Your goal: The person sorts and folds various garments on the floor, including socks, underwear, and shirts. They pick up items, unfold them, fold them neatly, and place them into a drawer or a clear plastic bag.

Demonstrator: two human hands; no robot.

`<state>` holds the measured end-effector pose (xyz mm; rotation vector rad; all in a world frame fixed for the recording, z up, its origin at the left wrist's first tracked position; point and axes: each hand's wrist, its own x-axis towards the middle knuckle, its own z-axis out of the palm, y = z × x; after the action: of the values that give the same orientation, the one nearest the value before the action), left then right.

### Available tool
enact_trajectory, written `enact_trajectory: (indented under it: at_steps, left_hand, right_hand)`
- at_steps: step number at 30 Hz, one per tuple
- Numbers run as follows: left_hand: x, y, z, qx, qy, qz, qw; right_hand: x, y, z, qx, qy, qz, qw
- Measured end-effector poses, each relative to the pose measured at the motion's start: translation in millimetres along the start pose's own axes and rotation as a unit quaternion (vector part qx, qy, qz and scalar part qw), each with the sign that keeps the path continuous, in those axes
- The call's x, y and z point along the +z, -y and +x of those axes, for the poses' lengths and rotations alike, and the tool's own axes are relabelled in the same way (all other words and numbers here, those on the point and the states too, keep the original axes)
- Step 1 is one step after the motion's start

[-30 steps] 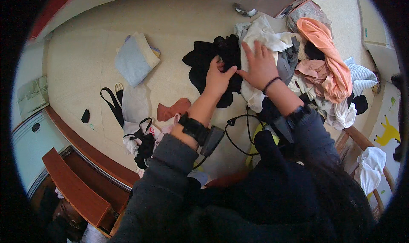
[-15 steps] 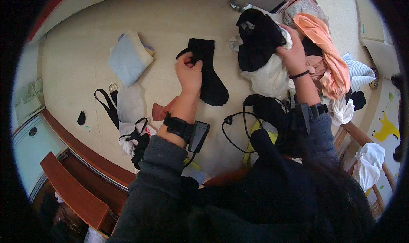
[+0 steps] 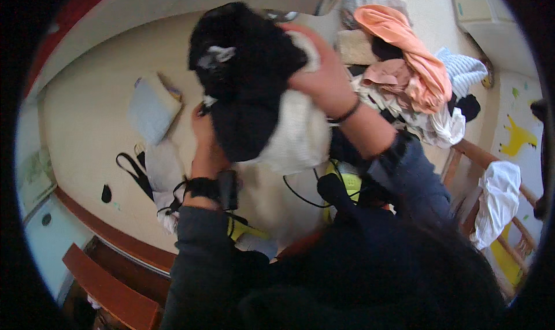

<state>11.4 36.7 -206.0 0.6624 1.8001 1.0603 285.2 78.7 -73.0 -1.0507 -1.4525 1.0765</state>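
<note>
Upper centre of the frame: one black-and-white cloth bundle (image 3: 248, 87), raised off the floor (image 3: 87, 122), its right side clasped by the right hand (image 3: 325, 78), apparently to keep the loose layers together, while the left hand (image 3: 204, 134) sits at its left edge, fingers hidden, grip impossible to tell.

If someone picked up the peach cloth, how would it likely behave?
Probably floppy: the peach cloth lies in soft, bent folds. It may trail or unfurl, being long and loosely bunched. It might also tug the pink cloth, which it appears to touch.
</note>
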Motion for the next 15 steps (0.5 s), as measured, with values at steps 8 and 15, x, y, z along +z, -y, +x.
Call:
enact_trajectory:
  at_steps: [8, 15]
  left_hand:
    - [-46, -107, 26, -0.027, 0.025, -0.166, 0.985]
    - [-22, -171, -13, -0.064, 0.167, -0.141, 0.974]
  right_hand:
    - [42, -78, -54, 0.009, 0.127, -0.284, 0.95]
    - [-14, -107, -69, 0.285, -0.069, -0.189, 0.937]
